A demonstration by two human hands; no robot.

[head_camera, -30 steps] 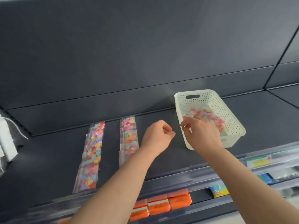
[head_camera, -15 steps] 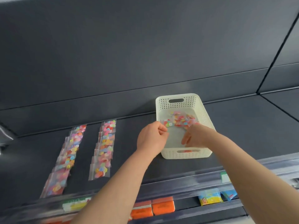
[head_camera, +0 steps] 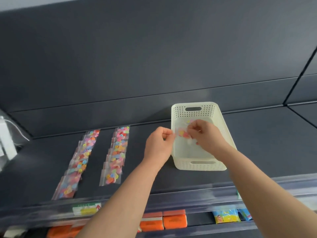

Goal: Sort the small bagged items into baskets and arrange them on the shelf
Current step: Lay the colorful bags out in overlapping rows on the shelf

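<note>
A white perforated basket (head_camera: 217, 117) stands on the dark shelf (head_camera: 265, 152). Over its left rim, both hands hold a small clear bag of coloured discs (head_camera: 181, 132). My left hand (head_camera: 158, 145) pinches the bag's left edge with curled fingers, just outside the basket. My right hand (head_camera: 207, 136) grips the bag's right side above the basket's floor and hides most of it. Two rows of the same small bags lie flat on the shelf: a left row (head_camera: 77, 164) and a right row (head_camera: 116, 155).
Below the shelf's front rail (head_camera: 188, 198) sit orange packs (head_camera: 174, 220) and blue-yellow packets (head_camera: 226, 215). A price label (head_camera: 85, 209) hangs on the rail. A white object with a cord (head_camera: 6, 140) is at the far left. The shelf's back panel rises behind the basket.
The basket has turned square to the shelf edge. My left hand moved right and took hold of the bag. My right hand lifted the bags up from the basket floor.
</note>
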